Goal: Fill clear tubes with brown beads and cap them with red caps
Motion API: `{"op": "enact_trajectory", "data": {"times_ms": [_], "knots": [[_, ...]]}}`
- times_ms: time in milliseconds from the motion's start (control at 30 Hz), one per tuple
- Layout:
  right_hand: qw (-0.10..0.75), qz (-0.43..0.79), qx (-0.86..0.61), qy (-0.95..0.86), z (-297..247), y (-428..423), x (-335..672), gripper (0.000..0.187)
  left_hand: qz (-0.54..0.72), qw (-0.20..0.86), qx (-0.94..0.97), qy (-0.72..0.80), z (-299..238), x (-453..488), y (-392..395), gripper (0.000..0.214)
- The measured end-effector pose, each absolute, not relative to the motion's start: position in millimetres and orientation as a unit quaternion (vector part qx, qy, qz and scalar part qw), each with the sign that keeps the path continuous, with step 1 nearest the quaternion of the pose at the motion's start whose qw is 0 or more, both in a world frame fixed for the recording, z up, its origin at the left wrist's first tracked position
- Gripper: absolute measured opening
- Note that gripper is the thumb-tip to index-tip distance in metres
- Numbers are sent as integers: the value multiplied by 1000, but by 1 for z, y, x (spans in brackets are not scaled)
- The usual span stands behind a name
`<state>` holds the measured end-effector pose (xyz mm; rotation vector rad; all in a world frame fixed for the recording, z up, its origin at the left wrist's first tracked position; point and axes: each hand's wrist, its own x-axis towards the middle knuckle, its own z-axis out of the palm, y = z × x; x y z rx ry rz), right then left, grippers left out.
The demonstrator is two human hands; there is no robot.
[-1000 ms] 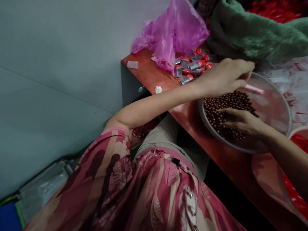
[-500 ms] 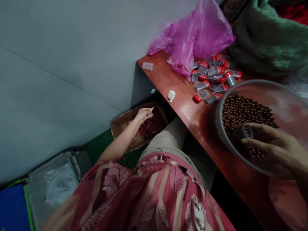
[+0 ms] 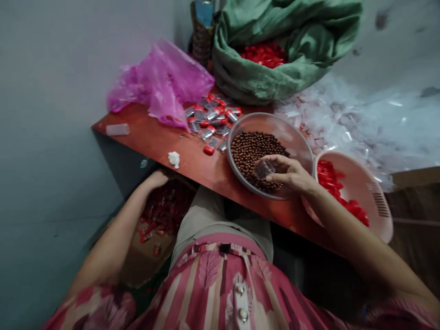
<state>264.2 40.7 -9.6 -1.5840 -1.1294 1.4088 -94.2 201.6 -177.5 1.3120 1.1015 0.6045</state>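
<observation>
My right hand holds a small clear plastic bottle between thumb and fingers. It is over a clear round bowl with many shiny brown balls inside. My left hand is low beside the table edge, above a cardboard box with many red-capped pieces. Its fingers are blurred and partly in shadow, so what they hold, if anything, does not show. Several filled clear bottles with red caps lie in a heap left of the bowl.
A pink basket with red caps stands right of the bowl. Behind are a green sack of red pieces and a pile of clear plastic. A purple bag, clear tube and crumpled white scrap lie left.
The view has swung right, bringing the basket and sack into sight. My left hand has gone from above the box toward the table's underside. The right hand still holds the bottle over the balls.
</observation>
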Motion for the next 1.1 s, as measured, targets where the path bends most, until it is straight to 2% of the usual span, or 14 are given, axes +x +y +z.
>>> {"op": "enact_trajectory", "data": {"times_ms": [33,167,233,400,533,633,767,867,967,1033,1100], "knots": [[383,548,-607,-430,-10,41,266,51,94,634,602,477,-172,-101,192,24],[489,551,-558,-383,-10,43,270,50,-96,712,604,345,-119,-109,159,41],[506,560,-544,-368,-7,43,273,48,-68,733,605,303,-81,-94,148,43],[520,563,-533,-359,3,41,277,45,182,729,598,279,-12,-8,139,52],[543,508,-553,-376,7,36,273,47,253,703,628,217,-5,73,138,60],[521,439,-603,-416,7,26,270,46,240,692,653,194,-13,113,131,47],[457,349,-675,-463,15,-1,297,37,236,732,600,219,-22,127,120,43],[356,220,-764,-491,25,-32,353,27,244,767,541,245,-24,122,117,45],[133,74,-881,-447,26,-61,423,24,247,773,523,260,-25,119,116,44],[-35,36,-922,-383,19,-74,460,27,244,768,529,265,-26,119,115,42],[-133,36,-929,-342,8,-81,484,31,239,763,537,268,-28,121,116,42]]}}
